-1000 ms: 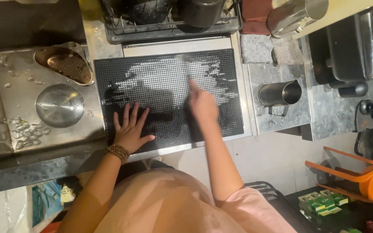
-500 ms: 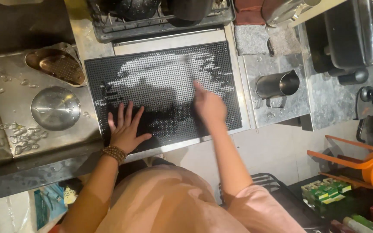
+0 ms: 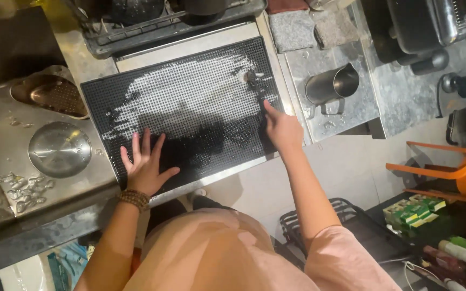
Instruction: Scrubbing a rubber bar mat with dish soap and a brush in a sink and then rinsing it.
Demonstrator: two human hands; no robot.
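Looking down from the head view, the black studded rubber mat [image 3: 190, 113] lies flat on the steel bench [image 3: 346, 113], wet and glistening white across its upper middle, dull and dark along its near edge; the left hand [image 3: 145, 166] rests palm-down on the near left part of the mat, fingers spread wide and flat, holding nothing, with a beaded bracelet [image 3: 134, 198] on its wrist just off the mat's near edge; the right hand [image 3: 281, 128] sits at the mat's near right corner, fingers drawn together with one fingertip stretched forward onto the studs, and whether it pinches anything I cannot tell; just right of the mat stands a steel pitcher [image 3: 331, 86] with its handle toward the person; left of the mat a round steel lid [image 3: 59, 149] sits in the bench, with a brown mesh strainer [image 3: 55, 96] beyond it and scattered ice bits [image 3: 20, 191] nearer; behind the mat runs a dark wire rack [image 3: 152, 29]; far right of the mat, below bench level, an orange tool [image 3: 459, 172] lies above green boxes [image 3: 413, 210].
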